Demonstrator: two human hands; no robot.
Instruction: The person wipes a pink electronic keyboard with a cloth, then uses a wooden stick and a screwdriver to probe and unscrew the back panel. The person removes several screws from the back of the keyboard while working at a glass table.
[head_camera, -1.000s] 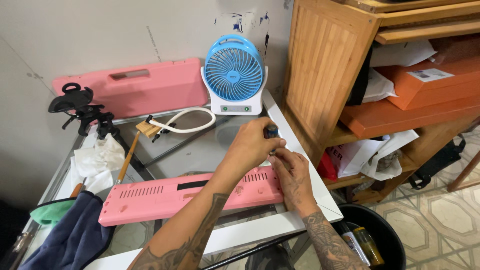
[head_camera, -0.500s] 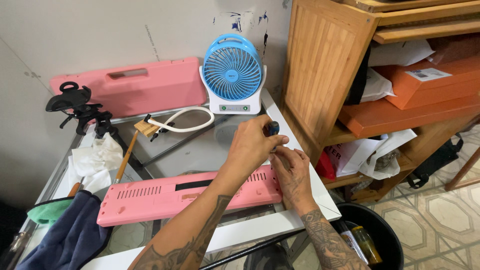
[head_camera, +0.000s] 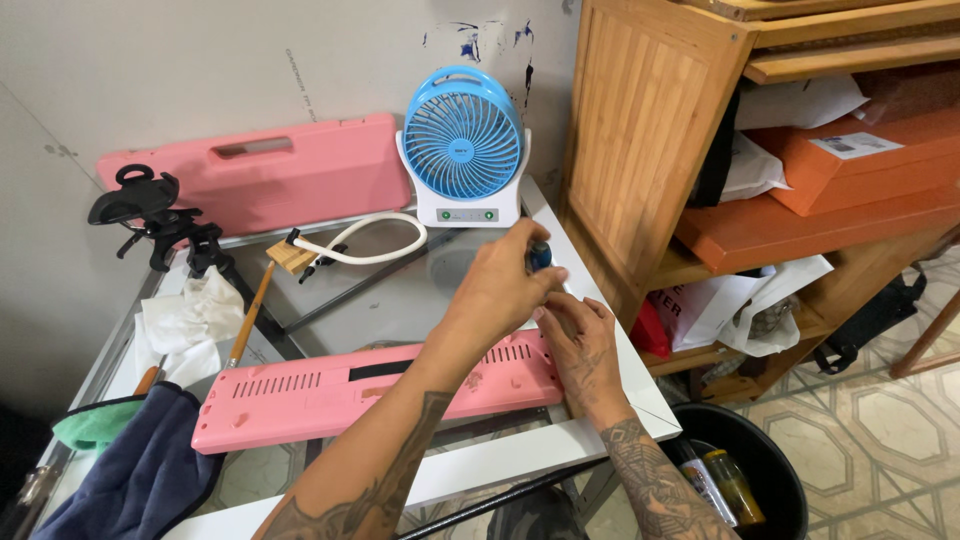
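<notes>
A long pink instrument body (head_camera: 330, 392) lies face down on a glass-topped table (head_camera: 400, 300). My left hand (head_camera: 500, 285) is closed around a blue-handled screwdriver (head_camera: 539, 254) held upright over the pink body's right end. Just beside it, my right hand (head_camera: 580, 345) rests on that right end, fingers curled near the screwdriver's tip. The tip itself is hidden behind my hands.
A blue and white desk fan (head_camera: 464, 150) and a pink case (head_camera: 260, 180) stand against the wall. A white hose (head_camera: 365, 248), black clamp mount (head_camera: 160, 215), tissues (head_camera: 190, 320), brush (head_camera: 250, 315) and dark cloth (head_camera: 140, 470) lie left. Wooden shelf (head_camera: 650, 150) and black bin (head_camera: 745, 470) stand right.
My hands have stayed at the pink body's right end; the left hand has shifted slightly on the screwdriver handle.
</notes>
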